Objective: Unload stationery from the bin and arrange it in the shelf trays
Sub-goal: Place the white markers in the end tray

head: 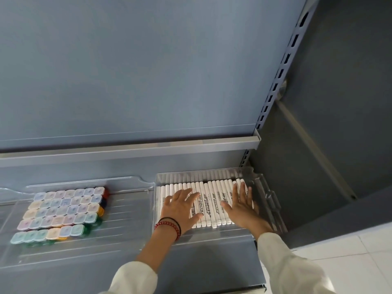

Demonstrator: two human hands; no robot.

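White sleeves [135, 276] nearest; left hand [180, 209], right hand [242, 209] both flat, fingers spread, resting on white markers [209, 203] in clear right tray [269, 200]; left tray [127, 211] holds rows of pastel-lidded boxes [65, 209].

The left tray [127, 232] runs off the left edge; print on the markers [212, 211] blurs unreadably.

Right tray [269, 199]: packed wall to wall with white markers [212, 188].
Left tray [131, 219]: right half bare, pots [63, 206] crowd the left.
Shelf front edge [212, 262]: bare strip.
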